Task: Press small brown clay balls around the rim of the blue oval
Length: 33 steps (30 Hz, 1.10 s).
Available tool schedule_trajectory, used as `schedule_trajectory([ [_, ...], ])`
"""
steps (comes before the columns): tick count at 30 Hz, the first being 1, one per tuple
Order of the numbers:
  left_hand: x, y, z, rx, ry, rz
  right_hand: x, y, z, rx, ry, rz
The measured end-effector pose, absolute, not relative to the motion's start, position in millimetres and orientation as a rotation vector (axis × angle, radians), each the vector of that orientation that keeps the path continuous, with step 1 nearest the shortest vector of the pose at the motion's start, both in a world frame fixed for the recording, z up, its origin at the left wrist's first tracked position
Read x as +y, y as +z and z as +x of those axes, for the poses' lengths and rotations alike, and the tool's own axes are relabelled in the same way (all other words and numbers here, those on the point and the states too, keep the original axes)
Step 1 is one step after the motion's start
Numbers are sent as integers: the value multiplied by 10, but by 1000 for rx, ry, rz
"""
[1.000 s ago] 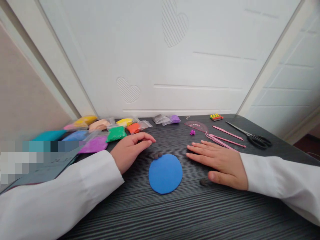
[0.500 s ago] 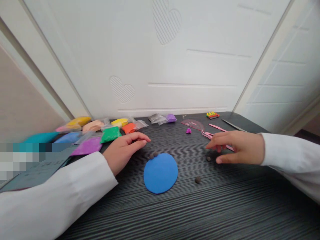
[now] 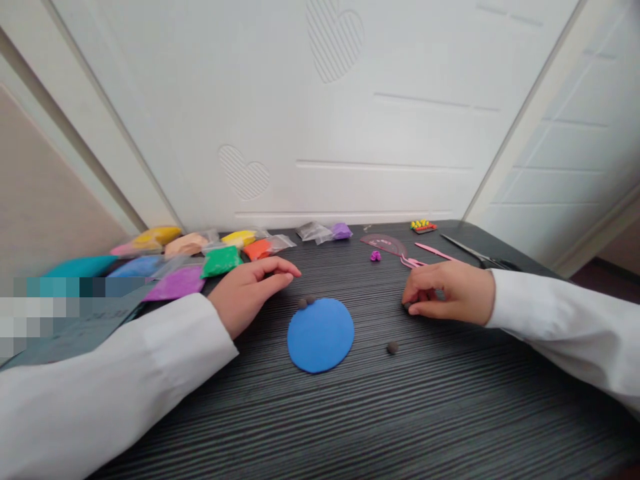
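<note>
Currently, from my remote seat, the blue disc (image 3: 321, 337) lies flat on the desk (image 3: 300, 427) between the two hands, nearer the left. It is nearly round, so I can read no real long axis in it. Two dark balls (image 3: 307, 302) sit side by side at its far-left rim, just beyond the left fingertips. My right hand (image 3: 453, 290) has thumb and fingers pinched at a dark pellet (image 3: 407, 306), mostly hidden by the fingertips; from it, the disc lies to the left and a bit nearer the wearer. A loose dark ball (image 3: 393, 347) rests between disc and right hand, closer to the wearer. My left hand (image 3: 250, 287) lies relaxed, fingers loosely curved, thumb apart from them, gripping nothing.

As for containers, I see clear bags behind and left of that hand: the green bag (image 3: 221, 261), filled with green material, the purple bag (image 3: 177, 284) with purple, and the orange bag (image 3: 257, 249) with orange. Farther back, the violet packet (image 3: 341, 231) holds a violet lump.
</note>
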<state>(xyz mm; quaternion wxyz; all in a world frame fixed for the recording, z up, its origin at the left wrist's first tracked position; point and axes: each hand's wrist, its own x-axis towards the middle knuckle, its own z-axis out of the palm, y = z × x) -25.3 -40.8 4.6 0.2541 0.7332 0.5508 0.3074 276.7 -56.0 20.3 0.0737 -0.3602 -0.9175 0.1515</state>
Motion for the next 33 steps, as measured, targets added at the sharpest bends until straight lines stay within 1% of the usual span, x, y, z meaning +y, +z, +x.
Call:
schedule_trajectory([
  [4,-405,44,-249,1481,823,1985,-583,156,2546,-2634,410,-1038],
  [10,-434,80,-242,1435,812,1972,-417,11,2117,-2517,265,-825],
  [18,-413,-13,-280,1319,883,1843,-262,-119,2102,-2508,232,-780],
  [24,-396,-65,-263,1209,915,1869,-313,-98,2152,-2524,281,-786],
  [28,-406,-54,-232,1186,954,1826,-364,34,2203,-2494,319,-869],
  [30,-408,-45,-225,1173,973,1806,-414,159,2258,-2539,403,-922],
  [33,-404,-29,-220,1170,995,1762,-541,347,2342,-2730,656,-975],
])
